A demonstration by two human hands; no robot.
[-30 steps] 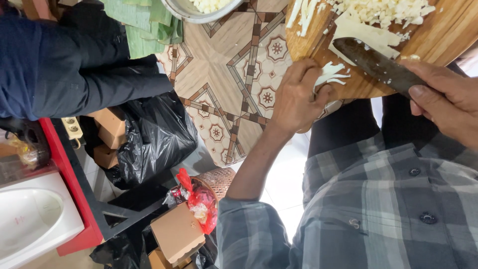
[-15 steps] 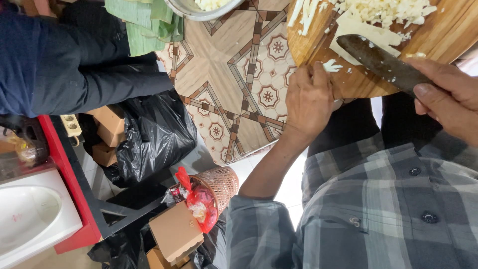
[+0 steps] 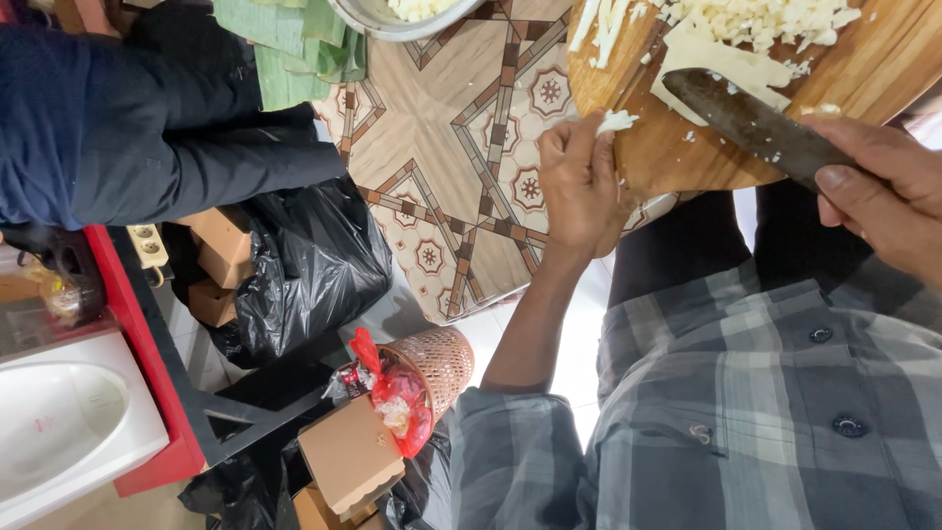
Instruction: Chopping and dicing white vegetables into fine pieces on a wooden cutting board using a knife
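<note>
Since the earlier frames, the left hand (image 3: 579, 186) has slid up along the board's (image 3: 863, 88) left edge and now pinches a small white piece (image 3: 616, 121) between its fingertips, right at the rim; before, it sat lower, under the edge, beside a fanned slice.

Head view: the round wooden board lies at the far right, resting on a patterned mat (image 3: 461, 167). On it sit a pile of white shreds (image 3: 756, 20) at the far side and a flat white slab (image 3: 716, 64) just nearer. The right hand (image 3: 883, 182) is clenched on the handle of a dark knife (image 3: 756, 123), whose blade runs from the hand up and to the left, its tip touching the slab. So the long axis of the blade points toward the slab, and the slab lies just right of and beyond the left hand, which is the nearer free hand to it. The pinched piece is apart from the blade, to its left.

Farther left, another person's dark sleeve (image 3: 147, 147) reaches across, near green leaves (image 3: 285, 49) and a metal bowl (image 3: 392, 20). Below are a black bag (image 3: 304, 265), a woven basket (image 3: 437, 363) and cardboard boxes (image 3: 348, 456).
</note>
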